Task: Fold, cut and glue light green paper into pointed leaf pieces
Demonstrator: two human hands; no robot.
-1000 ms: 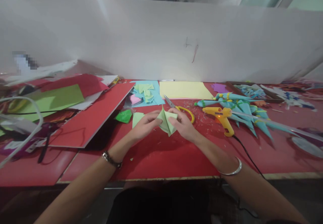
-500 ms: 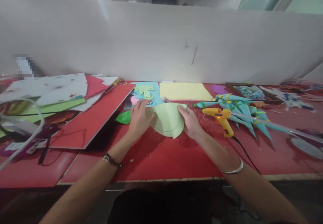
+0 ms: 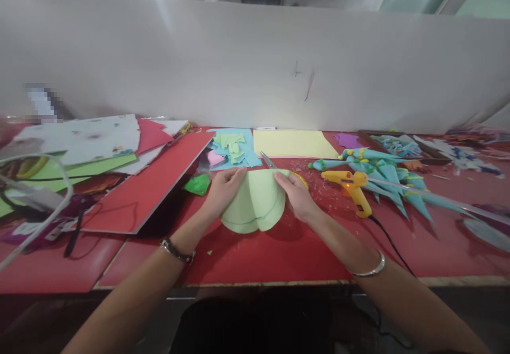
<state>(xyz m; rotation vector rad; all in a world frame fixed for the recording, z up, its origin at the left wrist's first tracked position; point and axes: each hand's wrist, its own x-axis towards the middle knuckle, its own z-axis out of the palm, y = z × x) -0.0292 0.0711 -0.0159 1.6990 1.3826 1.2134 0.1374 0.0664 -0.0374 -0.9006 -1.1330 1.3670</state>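
Observation:
Between my hands is a pale green paper piece [image 3: 255, 200] with a rounded lower edge, a middle crease and a dark curved line near the bottom. My left hand [image 3: 226, 190] pinches its upper left corner. At the upper right corner, my right hand [image 3: 295, 194] grips it, thumb on top. A pair of scissors [image 3: 268, 160] lies just behind the paper, blades pointing away; a yellow handle shows partly behind my right hand. Left of my left hand rests a bright green crumpled piece [image 3: 198, 184].
Right of my hands stands a yellow glue gun [image 3: 350, 186] with a lit orange light and a black cord. Beyond it lie several blue paper cones [image 3: 384, 176]. A yellow sheet [image 3: 292, 144] and paper scraps [image 3: 231, 146] lie behind. A red board [image 3: 159, 184] slopes at left.
My left hand has closed on the paper's left corner; before, its fingers were apart there. The paper has come down and nearer, opening flatter, and more of the scissors shows.

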